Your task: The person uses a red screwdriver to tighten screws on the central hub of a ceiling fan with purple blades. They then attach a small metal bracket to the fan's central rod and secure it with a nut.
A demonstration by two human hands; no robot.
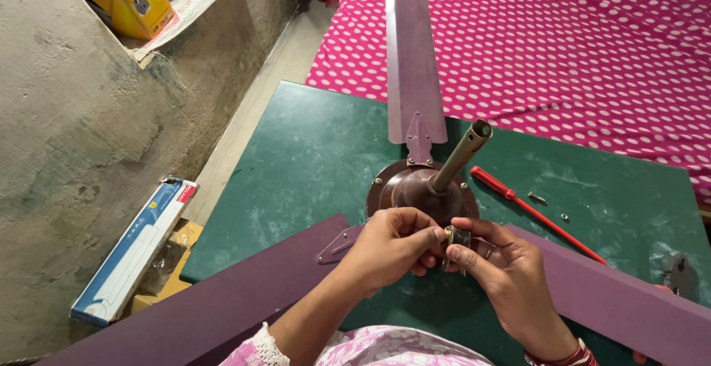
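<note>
Above a green work table, the left hand and right hand meet, fingers pinched together on a small dark metal part beside the brown ceiling-fan motor and purple blades.

We note a pink-and-white patterned garment with a white lace-edged sleeve cuff on the left arm; red and gold bangles circle the right wrist.
</note>
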